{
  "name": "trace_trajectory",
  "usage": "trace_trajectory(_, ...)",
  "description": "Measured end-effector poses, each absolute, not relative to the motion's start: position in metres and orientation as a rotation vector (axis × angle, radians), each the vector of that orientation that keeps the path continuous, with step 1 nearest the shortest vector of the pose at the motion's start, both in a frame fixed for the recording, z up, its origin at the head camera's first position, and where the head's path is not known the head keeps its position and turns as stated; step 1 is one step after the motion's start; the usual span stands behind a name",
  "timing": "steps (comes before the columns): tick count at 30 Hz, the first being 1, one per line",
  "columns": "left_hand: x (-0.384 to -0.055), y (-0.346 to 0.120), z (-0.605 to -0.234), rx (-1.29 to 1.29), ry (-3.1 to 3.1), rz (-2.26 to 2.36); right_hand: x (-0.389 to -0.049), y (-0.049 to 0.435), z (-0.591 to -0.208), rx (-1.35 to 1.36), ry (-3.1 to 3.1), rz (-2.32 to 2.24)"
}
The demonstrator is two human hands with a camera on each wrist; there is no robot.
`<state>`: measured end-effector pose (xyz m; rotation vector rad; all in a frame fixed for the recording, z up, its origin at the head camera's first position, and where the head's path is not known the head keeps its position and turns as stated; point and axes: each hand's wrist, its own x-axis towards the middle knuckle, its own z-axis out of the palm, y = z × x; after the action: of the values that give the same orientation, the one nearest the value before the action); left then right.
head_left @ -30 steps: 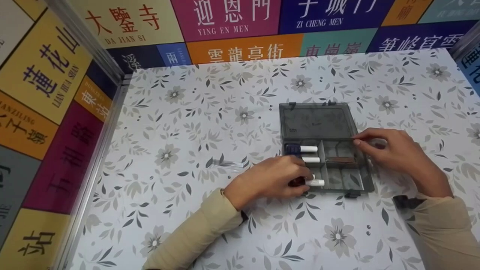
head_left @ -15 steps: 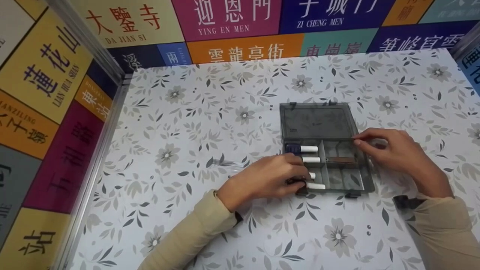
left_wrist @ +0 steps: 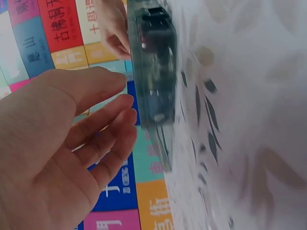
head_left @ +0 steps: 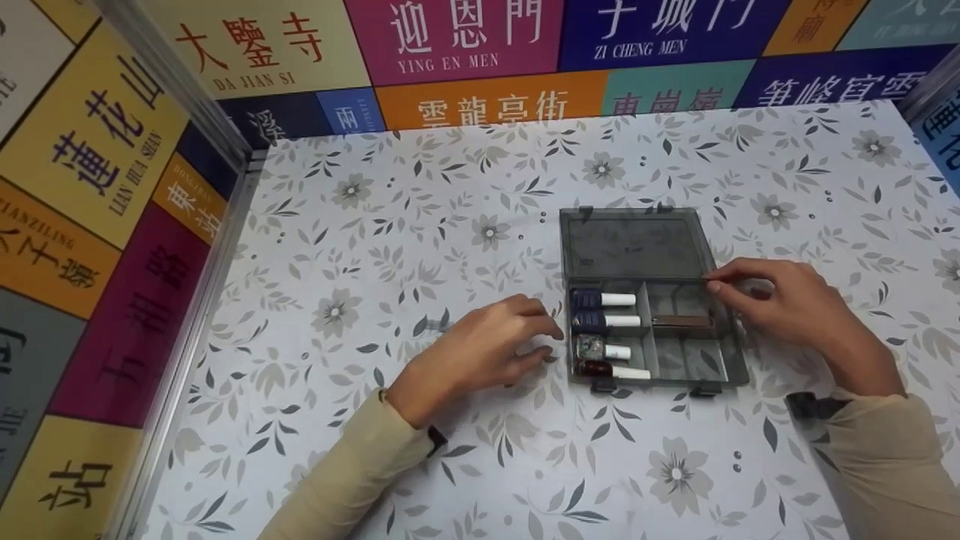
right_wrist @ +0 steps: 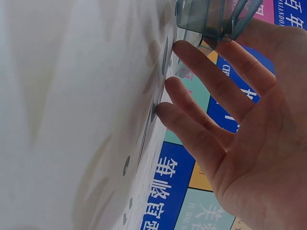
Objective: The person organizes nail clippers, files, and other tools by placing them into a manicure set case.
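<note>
A smoky see-through compartment box (head_left: 686, 361) lies on the table, its lid (head_left: 630, 244) folded back. Its left compartments hold two dark blue nail polish bottles (head_left: 589, 322) with white caps, a glittery nail polish bottle (head_left: 589, 347) and a dark red nail polish bottle (head_left: 595, 368). In a right compartment lies a flat brown bar-shaped piece (head_left: 681, 321). My left hand (head_left: 484, 345) is just left of the box, fingers loosely bent and holding nothing. With thumb and index finger my right hand (head_left: 791, 307) pinches the box's right edge near the hinge; its other fingers extend outward.
The table (head_left: 360, 255) has a floral-print cover. A small clear plastic piece (head_left: 435, 325) lies beyond my left wrist, partly hidden by the hand. Panels with printed lettering (head_left: 480, 101) stand along the table's back and left sides.
My left hand has let go of the dark red nail polish bottle, now lying in the box's front left compartment, and moved left out of the box. The right hand stays at the edge.
</note>
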<state>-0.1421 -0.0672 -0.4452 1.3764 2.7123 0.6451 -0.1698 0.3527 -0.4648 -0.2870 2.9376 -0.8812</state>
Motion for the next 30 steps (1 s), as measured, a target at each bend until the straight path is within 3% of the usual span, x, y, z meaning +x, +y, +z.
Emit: trace_trajectory(30, -0.147, -0.144, -0.455, 0.952, 2.839, 0.677, -0.168, 0.354, -0.464, -0.261, 2.930, -0.823)
